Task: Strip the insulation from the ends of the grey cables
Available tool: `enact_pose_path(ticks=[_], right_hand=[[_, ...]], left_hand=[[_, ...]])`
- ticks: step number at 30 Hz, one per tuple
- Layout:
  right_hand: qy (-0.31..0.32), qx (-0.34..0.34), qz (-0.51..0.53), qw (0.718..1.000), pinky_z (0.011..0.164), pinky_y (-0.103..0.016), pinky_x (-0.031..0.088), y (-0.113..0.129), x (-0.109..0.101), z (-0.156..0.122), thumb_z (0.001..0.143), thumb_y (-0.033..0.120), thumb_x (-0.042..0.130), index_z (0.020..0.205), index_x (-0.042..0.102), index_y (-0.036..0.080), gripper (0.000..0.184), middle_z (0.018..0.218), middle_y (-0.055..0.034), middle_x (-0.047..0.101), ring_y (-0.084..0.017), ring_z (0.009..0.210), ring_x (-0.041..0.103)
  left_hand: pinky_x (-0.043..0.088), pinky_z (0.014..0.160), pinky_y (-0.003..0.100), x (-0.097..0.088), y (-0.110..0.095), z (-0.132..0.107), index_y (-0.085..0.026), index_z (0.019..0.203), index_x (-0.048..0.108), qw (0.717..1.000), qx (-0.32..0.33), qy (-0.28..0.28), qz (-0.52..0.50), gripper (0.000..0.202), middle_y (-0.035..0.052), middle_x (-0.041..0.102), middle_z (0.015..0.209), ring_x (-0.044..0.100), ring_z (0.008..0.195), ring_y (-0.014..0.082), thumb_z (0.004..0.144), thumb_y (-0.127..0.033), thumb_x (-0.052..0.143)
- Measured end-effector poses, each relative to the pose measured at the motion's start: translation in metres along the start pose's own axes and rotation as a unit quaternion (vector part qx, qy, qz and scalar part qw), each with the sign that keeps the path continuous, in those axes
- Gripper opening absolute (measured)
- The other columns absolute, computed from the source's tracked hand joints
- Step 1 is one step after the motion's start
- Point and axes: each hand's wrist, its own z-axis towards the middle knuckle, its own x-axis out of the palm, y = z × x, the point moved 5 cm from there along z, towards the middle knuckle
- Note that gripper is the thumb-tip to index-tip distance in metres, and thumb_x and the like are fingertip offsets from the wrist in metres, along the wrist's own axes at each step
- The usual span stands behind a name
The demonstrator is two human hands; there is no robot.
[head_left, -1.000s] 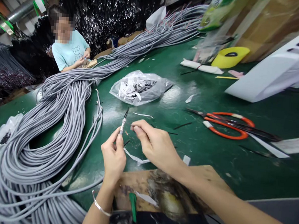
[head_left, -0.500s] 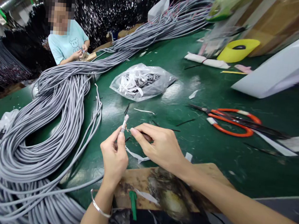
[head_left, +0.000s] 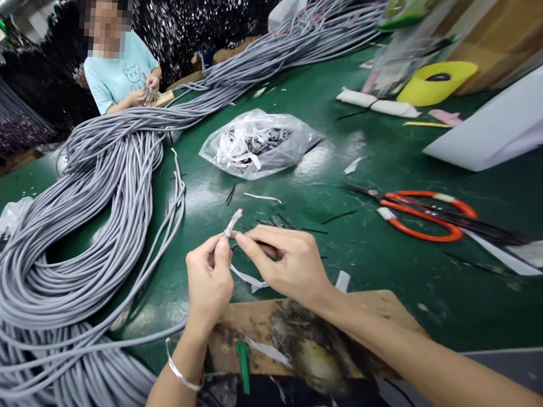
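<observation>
My left hand [head_left: 210, 277] is closed on a grey cable, thumb and finger pinching it just below its stripped end [head_left: 233, 221]. That end is whitish and silvery and points up, leaning slightly right. My right hand [head_left: 286, 260] is closed too, its thumb and fingertip pressed together against the cable beside the left thumb. What sits between the right fingertips is too small to make out. The grey cable [head_left: 160, 333] runs from under my left hand toward a large coiled bundle of cables [head_left: 125, 230] on the left.
Orange-handled scissors [head_left: 420, 235] lie on the green table [head_left: 381, 298] at right. Beyond my hands sits a clear bag of scraps [head_left: 261, 144]. A stained wooden board [head_left: 244, 325] is near me, with a green tool [head_left: 243, 366]. Across the table, a person [head_left: 122, 72] works.
The cable end has tilted further right, and my right fingertips have come closer to it. The thin strand seen between them and the cable is no longer distinct.
</observation>
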Motion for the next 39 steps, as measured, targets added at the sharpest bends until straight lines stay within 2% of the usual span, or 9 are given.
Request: enact_pose_path(ticks=[5, 8, 14, 19, 24, 28, 33, 36, 39], right_hand=[[-0.002, -0.002, -0.016, 1.0, 0.043, -0.02, 0.025, 0.001, 0.001, -0.002, 0.085, 0.029, 0.044, 0.052, 0.051, 0.015, 0.037, 0.045, 0.0046, 0.034, -0.006, 0.041, 0.03], [-0.031, 0.007, -0.032, 0.999, 0.041, -0.02, 0.024, 0.002, 0.001, -0.005, 0.086, 0.029, 0.044, 0.051, 0.051, 0.016, 0.037, 0.043, 0.0054, 0.032, -0.006, 0.04, 0.029], [-0.142, -0.116, -0.138, 0.973, 0.047, -0.019, 0.031, 0.024, 0.0, -0.014, 0.084, 0.019, 0.05, 0.06, 0.06, 0.014, 0.026, 0.048, 0.0019, 0.049, -0.006, 0.043, 0.042], [-0.118, -0.058, -0.095, 0.987, 0.041, -0.019, 0.029, 0.018, 0.0, -0.011, 0.085, 0.02, 0.048, 0.054, 0.054, 0.015, 0.032, 0.043, 0.0044, 0.04, -0.006, 0.038, 0.034], [-0.143, -0.11, -0.099, 0.979, 0.045, -0.018, 0.033, 0.022, -0.001, -0.015, 0.083, 0.019, 0.051, 0.061, 0.06, 0.015, 0.024, 0.048, 0.0028, 0.049, -0.006, 0.041, 0.04], [-0.138, -0.053, -0.075, 0.986, 0.04, -0.018, 0.032, 0.013, -0.001, -0.014, 0.084, 0.021, 0.049, 0.055, 0.055, 0.016, 0.03, 0.044, 0.0034, 0.047, -0.006, 0.038, 0.038], [-0.141, -0.112, -0.084, 0.98, 0.044, -0.018, 0.037, 0.012, 0.001, -0.015, 0.083, 0.02, 0.051, 0.061, 0.061, 0.016, 0.025, 0.05, 0.001, 0.056, -0.007, 0.041, 0.046], [-0.156, -0.079, -0.055, 0.983, 0.038, -0.018, 0.033, 0.01, -0.002, -0.015, 0.082, 0.019, 0.05, 0.058, 0.058, 0.015, 0.026, 0.046, 0.0019, 0.052, -0.006, 0.037, 0.041], [-0.15, -0.13, -0.04, 0.979, 0.038, -0.019, 0.033, 0.029, -0.003, -0.02, 0.082, 0.018, 0.048, 0.056, 0.056, 0.017, 0.027, 0.044, 0.0026, 0.05, -0.007, 0.037, 0.04]], left_hand=[[0.039, 0.051, 0.022, -0.001, -0.009, -0.003, -0.012, 0.093, 0.069, 0.995, 0.069, -0.043, 0.062, 0.031, 0.0047, 0.064, 0.07, 0.052, 0.055, 0.0124, 0.085, -0.029, 0.044], [0.041, 0.054, 0.023, 0.001, -0.012, -0.003, -0.011, 0.091, 0.069, 0.99, 0.083, -0.043, 0.101, 0.031, 0.0064, 0.067, 0.074, 0.055, 0.058, 0.0139, 0.085, -0.027, 0.043], [0.044, 0.054, 0.023, -0.001, -0.01, -0.002, -0.01, 0.091, 0.068, 0.996, 0.067, -0.023, 0.06, 0.031, 0.0078, 0.069, 0.076, 0.059, 0.062, 0.015, 0.085, -0.025, 0.042], [0.045, 0.061, 0.025, 0.002, -0.021, -0.01, -0.011, 0.083, 0.067, 0.964, 0.16, -0.066, 0.202, 0.028, 0.0085, 0.067, 0.071, 0.059, 0.062, 0.016, 0.085, -0.018, 0.041], [0.043, 0.056, 0.023, 0.005, -0.02, -0.011, -0.013, 0.079, 0.066, 0.967, 0.144, -0.05, 0.206, 0.03, 0.0063, 0.066, 0.068, 0.058, 0.057, 0.0142, 0.086, -0.016, 0.037], [0.044, 0.06, 0.027, 0.009, -0.021, -0.01, -0.011, 0.085, 0.065, 0.939, 0.189, -0.061, 0.282, 0.028, 0.0106, 0.068, 0.074, 0.061, 0.064, 0.0182, 0.085, -0.014, 0.037], [0.043, 0.056, 0.024, 0.008, -0.018, -0.007, -0.014, 0.079, 0.065, 0.948, 0.16, -0.043, 0.274, 0.029, 0.0064, 0.067, 0.068, 0.059, 0.057, 0.0153, 0.085, -0.013, 0.037], [0.044, 0.061, 0.026, 0.011, -0.018, -0.01, -0.013, 0.089, 0.066, 0.933, 0.166, -0.032, 0.319, 0.03, 0.0101, 0.068, 0.075, 0.062, 0.066, 0.0187, 0.085, -0.014, 0.036], [0.044, 0.061, 0.028, 0.008, -0.01, -0.005, -0.012, 0.089, 0.067, 0.917, 0.093, -0.011, 0.388, 0.03, 0.0135, 0.068, 0.076, 0.063, 0.068, 0.0222, 0.084, -0.015, 0.038]])
